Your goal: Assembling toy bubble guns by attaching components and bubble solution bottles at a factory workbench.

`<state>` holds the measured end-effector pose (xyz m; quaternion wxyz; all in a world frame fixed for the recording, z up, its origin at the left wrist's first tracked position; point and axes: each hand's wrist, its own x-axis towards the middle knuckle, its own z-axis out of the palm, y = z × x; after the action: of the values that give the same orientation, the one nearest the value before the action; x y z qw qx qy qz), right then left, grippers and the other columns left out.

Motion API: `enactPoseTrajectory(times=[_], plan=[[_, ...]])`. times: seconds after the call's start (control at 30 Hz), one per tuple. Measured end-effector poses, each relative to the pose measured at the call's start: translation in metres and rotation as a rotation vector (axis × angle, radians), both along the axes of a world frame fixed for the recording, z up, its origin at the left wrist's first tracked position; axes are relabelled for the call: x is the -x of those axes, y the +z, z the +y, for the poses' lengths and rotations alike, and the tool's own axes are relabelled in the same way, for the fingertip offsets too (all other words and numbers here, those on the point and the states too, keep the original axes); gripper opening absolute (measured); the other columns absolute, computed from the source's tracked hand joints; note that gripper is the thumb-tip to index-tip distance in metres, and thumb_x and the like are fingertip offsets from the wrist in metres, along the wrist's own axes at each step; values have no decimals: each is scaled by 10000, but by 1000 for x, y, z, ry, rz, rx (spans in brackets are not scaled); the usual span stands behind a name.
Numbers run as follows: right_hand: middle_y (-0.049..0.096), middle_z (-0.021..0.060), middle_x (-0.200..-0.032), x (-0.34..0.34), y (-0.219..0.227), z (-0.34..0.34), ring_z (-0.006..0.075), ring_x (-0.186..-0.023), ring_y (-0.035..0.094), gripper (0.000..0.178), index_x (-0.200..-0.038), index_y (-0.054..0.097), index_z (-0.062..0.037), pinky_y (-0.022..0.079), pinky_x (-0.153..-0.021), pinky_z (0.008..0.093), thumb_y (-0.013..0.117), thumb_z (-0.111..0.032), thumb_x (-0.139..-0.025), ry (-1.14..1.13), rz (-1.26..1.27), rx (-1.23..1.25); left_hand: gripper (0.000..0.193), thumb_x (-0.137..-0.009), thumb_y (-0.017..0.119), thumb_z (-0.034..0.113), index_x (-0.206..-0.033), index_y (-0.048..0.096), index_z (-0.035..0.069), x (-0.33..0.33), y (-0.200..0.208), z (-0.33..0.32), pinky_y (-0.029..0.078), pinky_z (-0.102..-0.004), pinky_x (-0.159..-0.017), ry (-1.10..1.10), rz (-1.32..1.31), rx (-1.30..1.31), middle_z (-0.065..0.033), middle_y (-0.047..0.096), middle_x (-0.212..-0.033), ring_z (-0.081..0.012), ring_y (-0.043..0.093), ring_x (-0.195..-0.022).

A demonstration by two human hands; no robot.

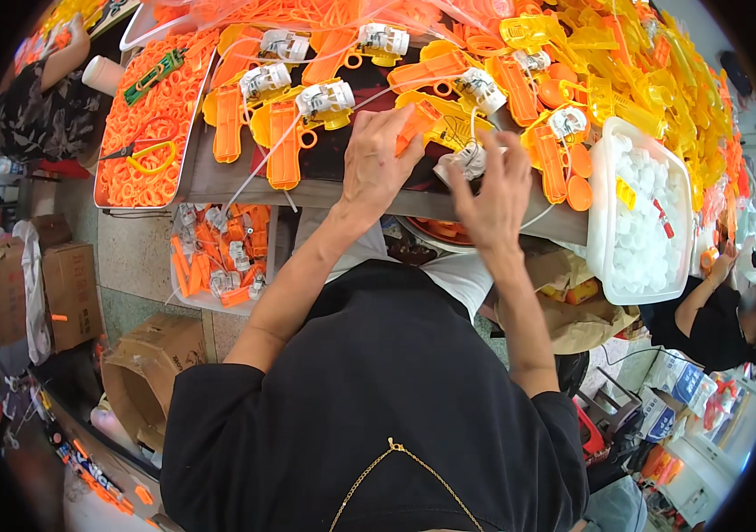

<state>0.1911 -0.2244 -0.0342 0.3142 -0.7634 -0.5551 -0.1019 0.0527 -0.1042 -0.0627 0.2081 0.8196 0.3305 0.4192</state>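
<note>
At the table's near edge my left hand (376, 164) is closed on the orange handle of a toy gun (450, 122) with a yellow body. Wires show in the yellow shell. At the gun's front end, the fingers of my right hand (500, 182) close around a white cylindrical unit (465, 165); the fingers partly hide it. Several similar toy guns, such as one orange and yellow toy gun (285, 146), lie around my hands with white units and pale tubes attached.
Left, a tray (135, 207) holds orange rings, scissors (152, 158) and a green tool (154, 77). Right stands a white tub (607, 257) of whitish pieces beside heaped yellow shells (661, 62). Below the table is a bin of orange parts (227, 248). Other people sit at both sides.
</note>
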Motion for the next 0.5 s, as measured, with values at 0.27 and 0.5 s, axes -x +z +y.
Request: enactPoseTrajectory(times=[0.27, 0.5], plan=[[499, 154, -1390, 14, -19, -6, 368, -1109, 630, 468, -1217, 636, -99, 544, -884, 454, 819, -215, -802, 86, 166, 86, 439, -859, 745, 132, -1272, 639, 25, -12, 3, -1, 487, -409, -934, -12, 113, -79, -108, 680, -1149, -307, 583, -1043], [559, 164, -1313, -17, 9, -3, 336, -1115, 630, 350, -1114, 658, -42, 531, -904, 404, 795, -192, -830, 188, 515, 81, 381, -896, 722, 162, -1256, 650, 63, -7, -8, -2, 474, -404, -942, 7, 39, -111, -83, 685, -1165, -308, 557, -1066]])
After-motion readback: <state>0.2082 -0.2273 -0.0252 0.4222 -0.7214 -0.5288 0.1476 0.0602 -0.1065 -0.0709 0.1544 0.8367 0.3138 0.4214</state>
